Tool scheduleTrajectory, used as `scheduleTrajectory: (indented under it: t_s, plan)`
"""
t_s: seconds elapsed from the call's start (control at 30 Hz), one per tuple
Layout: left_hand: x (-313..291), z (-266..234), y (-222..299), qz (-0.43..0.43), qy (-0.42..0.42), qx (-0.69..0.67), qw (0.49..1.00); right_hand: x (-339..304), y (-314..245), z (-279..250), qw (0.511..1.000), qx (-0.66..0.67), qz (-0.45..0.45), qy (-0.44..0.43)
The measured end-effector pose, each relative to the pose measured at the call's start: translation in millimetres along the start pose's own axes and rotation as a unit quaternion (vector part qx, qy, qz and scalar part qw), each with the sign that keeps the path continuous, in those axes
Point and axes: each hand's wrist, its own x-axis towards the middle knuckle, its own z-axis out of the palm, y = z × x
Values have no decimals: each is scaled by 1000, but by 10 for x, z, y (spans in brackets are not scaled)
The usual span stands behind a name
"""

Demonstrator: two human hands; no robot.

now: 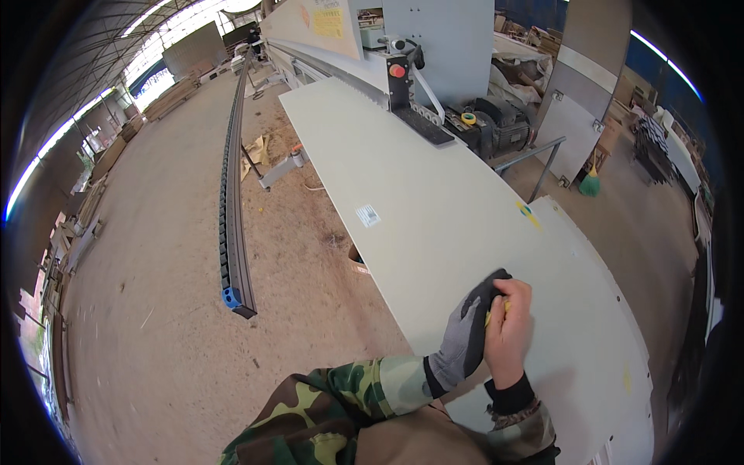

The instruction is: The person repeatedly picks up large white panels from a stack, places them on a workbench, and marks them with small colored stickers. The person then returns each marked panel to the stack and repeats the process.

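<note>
Both hands meet above the near part of a large pale panel [434, 201]. My left hand [466, 333], in a grey and black work glove, is curled closed against the right one; what it grips, if anything, is hidden. My right hand [510, 329] is bare and closed, with its fingers bent toward the glove. Between the two hands shows a small yellow thing [498, 311], mostly covered, so its kind does not show. A white label [368, 215] and a yellow-and-blue sticker [528, 212] are on the panel's surface.
Beyond the panel stands a grey machine [457, 54] with a red button [397, 70] and a motor [500, 128]. A long roller rail [234, 194] runs along the left. A green broom [590, 184] and stacked boards [172, 97] are farther off.
</note>
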Motion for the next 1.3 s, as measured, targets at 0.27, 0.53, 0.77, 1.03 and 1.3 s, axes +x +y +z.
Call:
scheduleTrajectory:
  t_s: [0.27, 0.53, 0.77, 1.03, 1.3]
  plan:
    - [362, -376, 217, 78, -49, -68, 993, 462, -116, 614, 967, 223, -70, -103]
    - [883, -1958, 190, 84, 169, 138, 972, 1403, 1820, 567, 997, -71, 4, -15]
    - [995, -4546, 27, -204, 507, 496, 675, 1063, 3544, -1040, 839, -344, 416, -62]
    - [766, -4511, -553, -264, 441, 638, 573, 469, 3622, -1802, 836, -361, 407, -62]
    - [221, -3021, -999, -35, 292, 476, 829, -341, 3978, -2570, 842, -367, 392, -56]
